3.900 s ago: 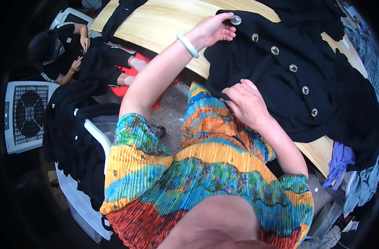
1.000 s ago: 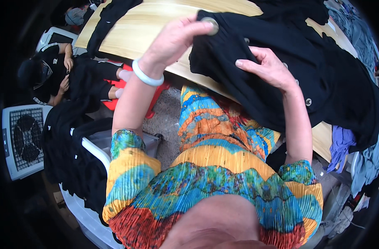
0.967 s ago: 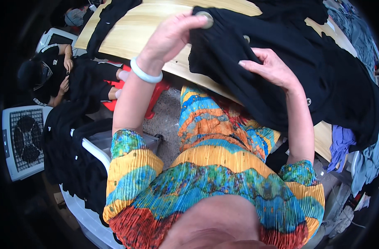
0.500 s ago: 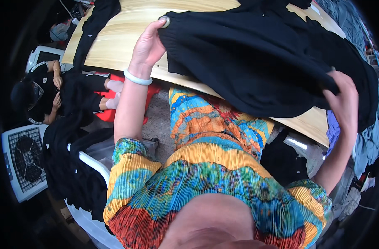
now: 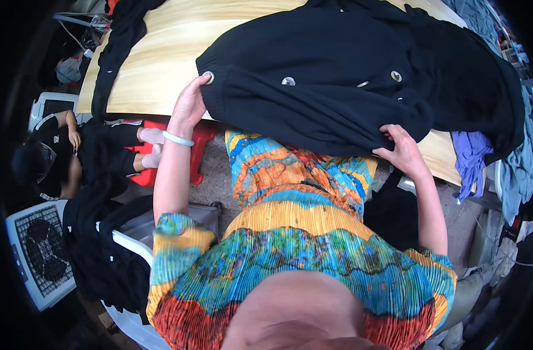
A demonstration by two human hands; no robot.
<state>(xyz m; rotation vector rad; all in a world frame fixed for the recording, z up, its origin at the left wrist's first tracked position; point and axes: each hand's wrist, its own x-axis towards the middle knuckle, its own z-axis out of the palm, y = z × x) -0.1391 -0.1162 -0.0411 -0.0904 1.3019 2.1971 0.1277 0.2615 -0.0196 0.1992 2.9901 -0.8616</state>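
A black knit garment with large round buttons, like a cardigan (image 5: 313,49), lies spread over the near part of the table, its front edge hanging over. My left hand (image 5: 189,105), with a pale bangle at the wrist, pinches the ribbed left end beside a button (image 5: 207,77). At the near edge, my right hand (image 5: 403,150) has its fingers curled round the fabric, thumb below. More buttons show in a row across the cloth, one of them edge-on. Folds hide part of the garment.
The wooden table (image 5: 167,55) carries another black garment (image 5: 119,55) at left. Purple cloth (image 5: 472,157) and grey-blue cloth (image 5: 518,181) hang at right. Left of me, a person (image 5: 47,149) sits near a red stool (image 5: 199,154), a fan unit (image 5: 42,251) and a chair (image 5: 132,245) draped in black clothes.
The garment has come down from being held up and now lies flatter, its buttons showing. My right hand has moved left and nearer; my left hand has come slightly left and nearer.
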